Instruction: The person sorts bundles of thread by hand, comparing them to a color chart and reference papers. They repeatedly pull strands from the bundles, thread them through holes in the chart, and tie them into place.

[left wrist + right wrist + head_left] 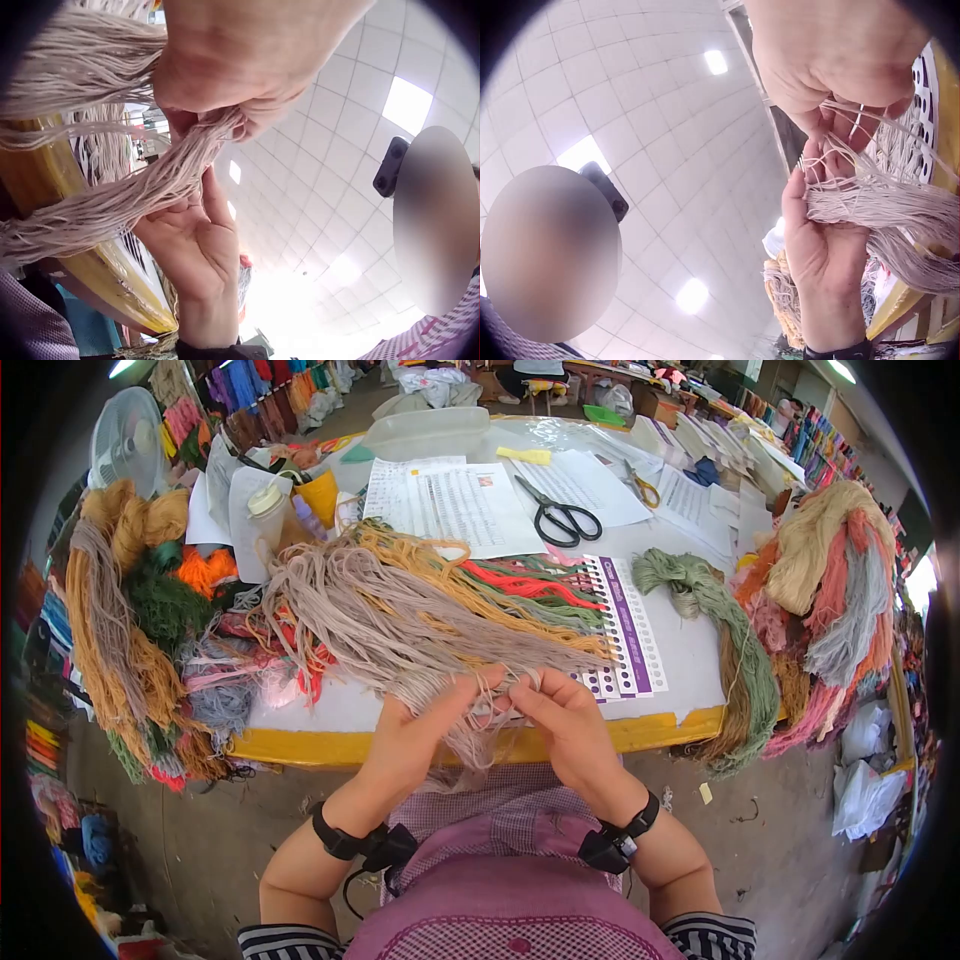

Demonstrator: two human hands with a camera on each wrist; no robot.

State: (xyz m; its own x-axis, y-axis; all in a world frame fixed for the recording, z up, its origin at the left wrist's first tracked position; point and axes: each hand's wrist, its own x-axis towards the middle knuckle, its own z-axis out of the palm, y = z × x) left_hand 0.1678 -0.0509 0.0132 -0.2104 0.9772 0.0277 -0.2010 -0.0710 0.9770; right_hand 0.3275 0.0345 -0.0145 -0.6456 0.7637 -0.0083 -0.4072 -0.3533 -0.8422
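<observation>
A thick bundle of pale grey-mauve thread [375, 605] spreads across the table toward its front edge. My left hand [425, 710] grips the near end of this thread, and loose strands hang below the fingers. Thumb and fingertips of my right hand [572, 730] pinch a few strands close beside the left fingertips. In the right wrist view, thin strands [847, 150] run between the two hands, with the thicker bundle lying over the left palm. Purple-and-white cards with punched holes [632, 625] lie just beyond the right hand, and thread ends reach their holes.
Orange, red and green threads [530, 588] lie behind the mauve bundle. Black-handled scissors [566, 520] rest by printed sheets [455, 505]. Yarn hanks pile up at left [125, 620] and right [840, 580], beside a green hank [715, 620]. Yellow edging [310, 750] lines the table front.
</observation>
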